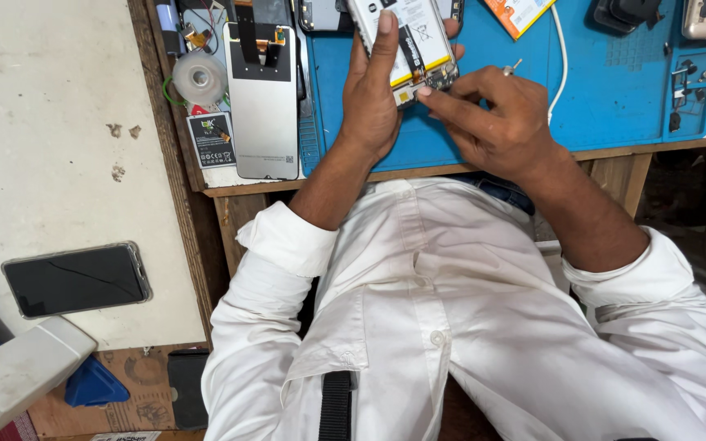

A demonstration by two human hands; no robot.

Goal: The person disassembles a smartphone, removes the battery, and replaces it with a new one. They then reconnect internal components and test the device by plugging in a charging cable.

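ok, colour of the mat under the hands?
Blue: the work mat on the wooden bench, under the opened phone. Shows best in the head view, the only one.

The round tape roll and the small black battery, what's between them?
In the head view, a red bit and green wire lie between the tape roll and battery.

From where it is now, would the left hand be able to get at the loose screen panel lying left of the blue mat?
Probably not yet: the left hand is holding the opened phone. The screen panel lies close beside it with nothing on top, so once freed the way looks open.
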